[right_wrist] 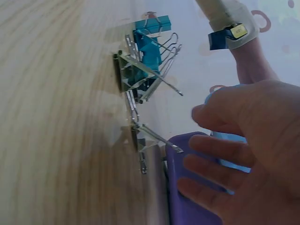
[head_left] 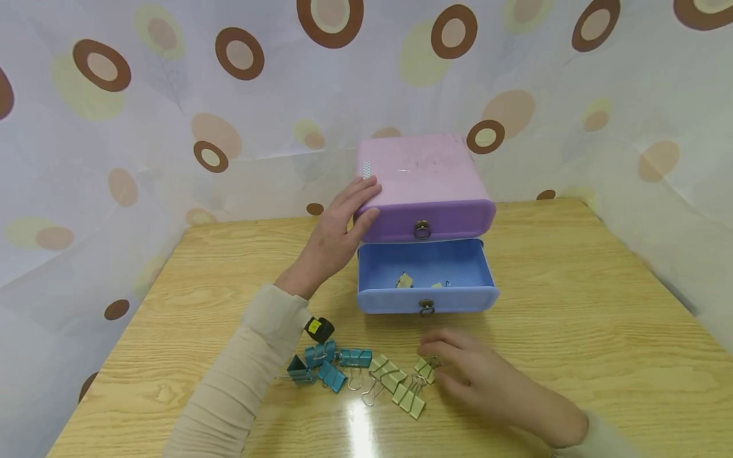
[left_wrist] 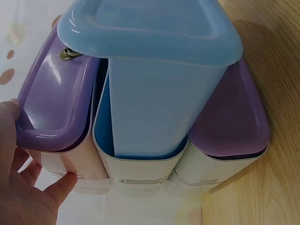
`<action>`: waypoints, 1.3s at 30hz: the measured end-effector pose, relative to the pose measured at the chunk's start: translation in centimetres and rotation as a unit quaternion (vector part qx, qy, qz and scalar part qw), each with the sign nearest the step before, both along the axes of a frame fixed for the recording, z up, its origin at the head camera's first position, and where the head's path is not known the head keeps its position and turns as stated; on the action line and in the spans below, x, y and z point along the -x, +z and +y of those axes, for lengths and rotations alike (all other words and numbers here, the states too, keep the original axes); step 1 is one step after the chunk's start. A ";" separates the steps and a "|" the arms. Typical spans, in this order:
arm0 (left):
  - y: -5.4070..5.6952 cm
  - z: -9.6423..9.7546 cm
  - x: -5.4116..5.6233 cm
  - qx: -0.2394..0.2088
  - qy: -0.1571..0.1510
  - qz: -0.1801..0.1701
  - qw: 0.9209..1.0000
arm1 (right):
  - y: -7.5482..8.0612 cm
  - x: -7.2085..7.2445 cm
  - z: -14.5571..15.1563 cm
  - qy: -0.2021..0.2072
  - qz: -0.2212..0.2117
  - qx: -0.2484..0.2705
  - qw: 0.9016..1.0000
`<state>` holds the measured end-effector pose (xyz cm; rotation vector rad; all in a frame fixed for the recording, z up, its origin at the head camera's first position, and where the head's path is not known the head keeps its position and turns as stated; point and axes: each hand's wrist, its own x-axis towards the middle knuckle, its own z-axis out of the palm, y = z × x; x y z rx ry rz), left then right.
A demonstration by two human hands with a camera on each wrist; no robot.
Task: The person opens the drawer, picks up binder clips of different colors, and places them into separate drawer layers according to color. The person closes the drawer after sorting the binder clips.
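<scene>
A person's left hand lies over the upper left corner of a small drawer unit, its fingers extended on the pink top and its thumb by the purple drawer front; it braces the casing, not grasping any loose item. Below that front, the blue drawer is pulled out, with pale yellow binder clips inside.

The right hand is just in front of the blue drawer, fingers spread and loosely bent, with nothing held. Just beside its fingertips, three gold-yellow binder clips lie on the wood-grain worktop. Four teal binder clips are grouped to their left. A black device with a yellow label sits at the left wrist. Behind everything hangs a white backdrop patterned with brown rings and coloured ovals.
</scene>
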<state>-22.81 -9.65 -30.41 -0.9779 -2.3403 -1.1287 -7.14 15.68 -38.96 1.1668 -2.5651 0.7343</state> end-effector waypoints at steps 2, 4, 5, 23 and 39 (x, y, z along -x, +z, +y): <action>0.0 0.0 0.0 -0.001 0.000 -0.001 1.000 | -0.4 -0.1 0.0 -0.006 -0.020 -0.023 1.000; -0.1 0.0 0.0 -0.001 0.000 -0.002 1.000 | -0.8 -0.2 0.0 -0.008 -0.037 -0.040 0.998; -0.1 0.0 0.1 -0.002 0.000 -0.002 1.000 | -1.0 -0.3 0.0 -0.009 -0.041 -0.048 0.998; 0.0 0.1 0.1 -0.001 -0.006 0.003 1.000 | -2.2 0.1 -0.2 -0.010 -0.023 -0.051 0.998; -0.1 0.1 0.0 0.000 -0.003 -0.001 1.000 | -2.2 0.2 0.0 -0.026 -0.058 -0.025 0.998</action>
